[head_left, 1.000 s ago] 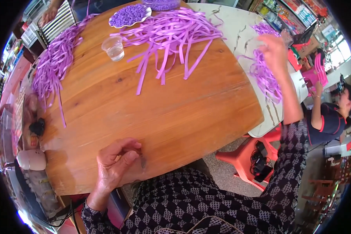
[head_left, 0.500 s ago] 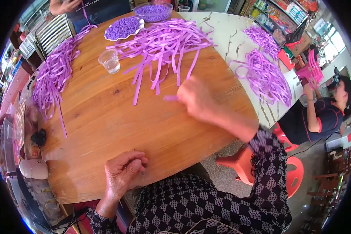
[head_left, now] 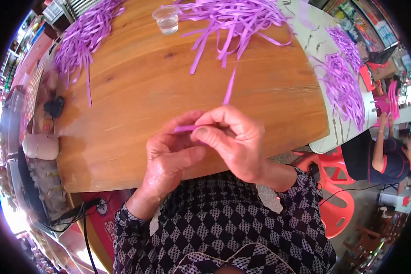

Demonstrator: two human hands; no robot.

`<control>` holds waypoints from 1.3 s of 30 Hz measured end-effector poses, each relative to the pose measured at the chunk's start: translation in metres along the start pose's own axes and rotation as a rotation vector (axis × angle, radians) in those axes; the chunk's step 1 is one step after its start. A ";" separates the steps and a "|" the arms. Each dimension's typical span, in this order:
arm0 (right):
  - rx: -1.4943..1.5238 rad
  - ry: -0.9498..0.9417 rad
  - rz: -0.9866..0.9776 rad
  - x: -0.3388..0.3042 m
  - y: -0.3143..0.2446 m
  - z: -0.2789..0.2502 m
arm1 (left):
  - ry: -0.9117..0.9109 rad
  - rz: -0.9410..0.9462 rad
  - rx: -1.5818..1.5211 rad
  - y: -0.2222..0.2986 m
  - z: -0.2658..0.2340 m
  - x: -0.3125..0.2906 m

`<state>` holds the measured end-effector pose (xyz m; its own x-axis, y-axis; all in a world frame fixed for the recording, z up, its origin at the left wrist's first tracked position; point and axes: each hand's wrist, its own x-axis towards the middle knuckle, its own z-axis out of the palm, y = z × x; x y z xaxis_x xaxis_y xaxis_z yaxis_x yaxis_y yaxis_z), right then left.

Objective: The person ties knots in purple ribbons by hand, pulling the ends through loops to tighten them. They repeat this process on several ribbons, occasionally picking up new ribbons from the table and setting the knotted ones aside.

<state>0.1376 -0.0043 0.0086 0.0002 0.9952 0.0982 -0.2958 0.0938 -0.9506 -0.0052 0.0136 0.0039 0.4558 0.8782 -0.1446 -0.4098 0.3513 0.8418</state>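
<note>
My right hand (head_left: 235,144) pinches a purple ribbon (head_left: 230,84) between thumb and forefinger, just past the table's near edge. A short flat end of that ribbon sticks out to the left, against the fingers of my left hand (head_left: 169,157). My left hand is cupped and half open, its thumb apart from the curved fingers. From my right hand the ribbon's tail runs up toward a big pile of purple ribbons (head_left: 242,20) at the far side. What lies behind my fingers is hidden.
A clear plastic cup (head_left: 167,20) with liquid stands on the wooden table (head_left: 137,132). More ribbons (head_left: 84,41) hang at the left, others (head_left: 345,86) on the white marbled table (head_left: 335,128). A pinkish rounded object (head_left: 41,146) sits at left. Another person (head_left: 381,157) is at right, near red stools (head_left: 338,205).
My right hand has come back toward me from the pile, drawing a ribbon along. My left hand has risen to meet it. The view has tilted down.
</note>
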 end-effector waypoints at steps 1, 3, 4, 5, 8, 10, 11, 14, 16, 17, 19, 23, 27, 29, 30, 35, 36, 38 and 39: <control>0.002 -0.007 0.009 -0.001 0.002 -0.002 | 0.009 -0.074 -0.007 -0.002 -0.001 -0.001; -0.017 0.027 0.095 -0.003 0.005 -0.006 | -0.049 -0.073 -0.068 -0.007 -0.004 -0.002; 0.032 0.030 0.210 -0.005 -0.002 -0.005 | -0.031 -0.102 -0.036 -0.008 -0.005 -0.002; 0.029 0.028 0.215 -0.005 -0.002 -0.005 | -0.013 -0.130 -0.004 -0.009 -0.006 -0.003; 0.018 0.064 0.114 -0.007 -0.004 -0.007 | -0.060 -0.127 0.128 -0.002 -0.002 -0.003; -0.076 0.135 -0.040 -0.002 -0.007 -0.013 | -0.147 -0.182 0.328 0.005 -0.009 -0.006; -0.075 0.137 -0.036 -0.001 -0.008 -0.017 | -0.236 -0.233 0.528 0.009 -0.010 -0.008; -0.042 0.194 -0.017 0.000 -0.009 -0.023 | -0.289 0.010 0.531 0.002 -0.019 0.001; -0.080 0.227 -0.034 0.004 -0.009 -0.034 | -0.397 0.364 0.625 0.001 -0.030 0.004; -0.119 0.254 -0.054 0.005 -0.009 -0.040 | -0.384 0.324 0.470 0.004 -0.035 0.003; -0.159 0.302 -0.040 0.005 -0.002 -0.048 | -0.376 0.279 0.313 0.005 -0.040 0.008; -0.368 0.299 -0.184 0.003 0.014 -0.052 | -0.323 0.316 -0.059 0.006 -0.049 0.014; -0.831 0.063 -0.546 -0.005 0.035 -0.044 | -0.288 0.247 -0.342 0.003 -0.041 0.018; -0.869 0.000 -0.602 -0.011 0.044 -0.035 | -0.209 0.206 -0.420 0.008 -0.018 0.020; -0.909 -0.067 -0.659 -0.013 0.046 -0.031 | -0.257 0.167 -0.358 0.009 -0.018 0.021; -0.942 -0.090 -0.686 -0.019 0.021 -0.026 | -0.047 -0.111 0.234 0.004 -0.015 0.010; -0.955 -0.038 -0.745 -0.013 0.015 -0.026 | -0.098 -0.190 0.316 0.005 -0.016 0.007; -0.926 0.009 -0.776 -0.005 0.012 -0.028 | -0.194 -0.299 0.485 0.005 -0.018 0.004; -0.928 0.013 -0.768 -0.006 0.015 -0.028 | -0.198 -0.307 0.483 0.005 -0.016 0.005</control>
<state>0.1598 -0.0082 -0.0140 -0.1138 0.6702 0.7334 0.5858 0.6415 -0.4953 -0.0175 0.0247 -0.0009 0.6539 0.6668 -0.3575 0.1476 0.3510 0.9247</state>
